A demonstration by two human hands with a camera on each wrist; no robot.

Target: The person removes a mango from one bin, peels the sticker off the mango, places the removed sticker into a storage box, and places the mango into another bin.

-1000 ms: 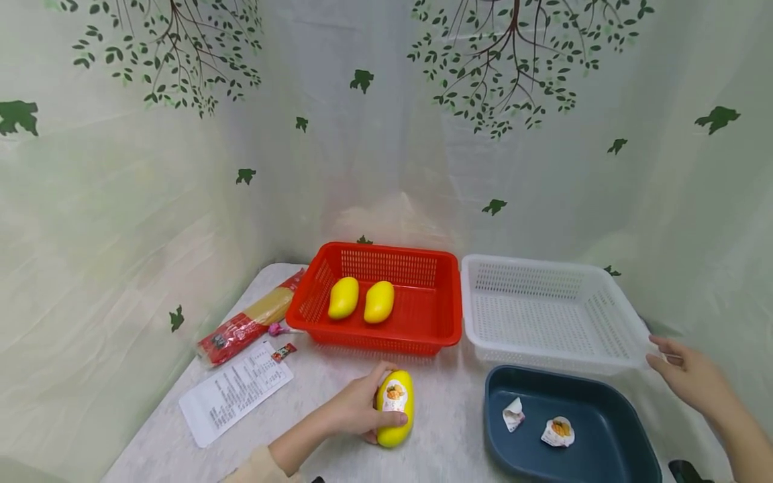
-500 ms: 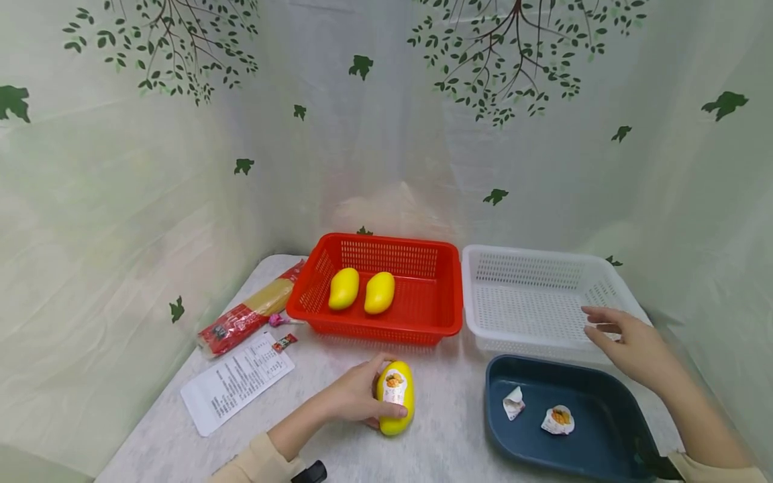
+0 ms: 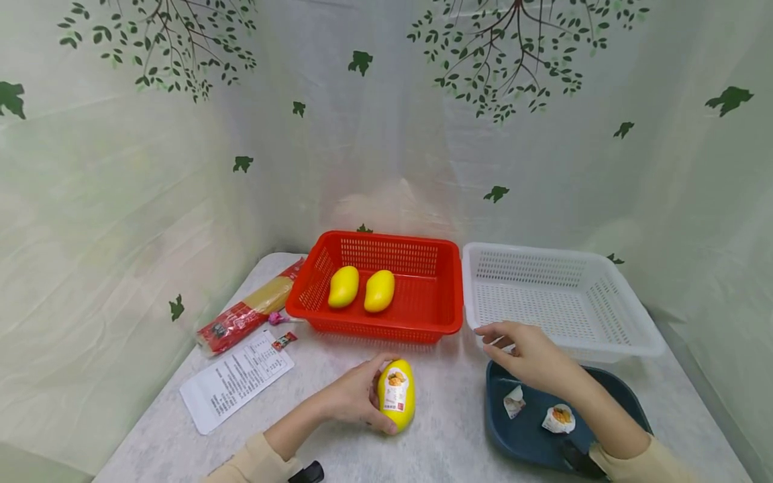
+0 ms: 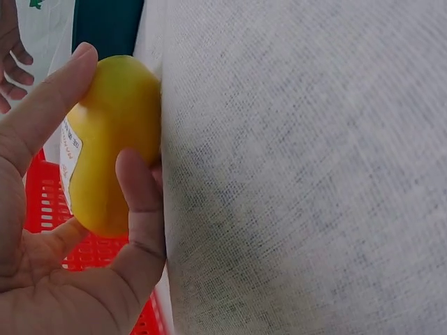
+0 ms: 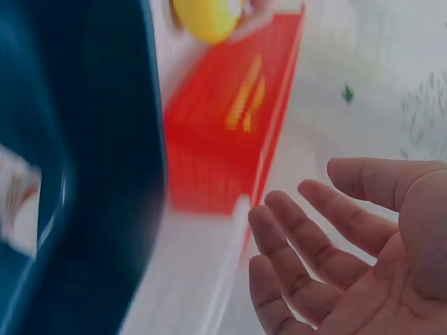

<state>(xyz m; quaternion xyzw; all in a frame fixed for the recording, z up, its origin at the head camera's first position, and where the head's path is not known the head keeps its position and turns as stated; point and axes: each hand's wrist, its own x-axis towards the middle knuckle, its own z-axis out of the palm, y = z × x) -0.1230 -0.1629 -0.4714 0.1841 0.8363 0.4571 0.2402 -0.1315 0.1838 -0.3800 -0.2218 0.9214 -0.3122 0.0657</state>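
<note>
My left hand [image 3: 353,396] grips a yellow mango [image 3: 406,409] low at the front middle of the table, thumb and fingers around its sides. A white sticker [image 3: 395,392] with an orange fruit picture is on the mango's upper face. In the left wrist view the mango [image 4: 122,139] sits right at the cloth surface. My right hand [image 3: 531,355] holds nothing; it hovers over the back-left part of the dark blue tray [image 3: 500,429], by the front edge of the white basket. Its fingers [image 5: 297,234] are loosely spread in the right wrist view.
Two mangoes [image 3: 379,292] lie in the red basket [image 3: 425,295], beside the white basket [image 3: 525,302]. Two crumpled stickers [image 3: 558,418] are in the blue tray. At left are a noodle packet [image 3: 247,318], a printed sheet [image 3: 235,382], a small red wrapper [image 3: 284,341] and a pink lollipop [image 3: 276,318].
My right hand has moved left from the white basket's right corner to above the blue tray. The left hand keeps its hold on the mango, whose sticker now shows more fully.
</note>
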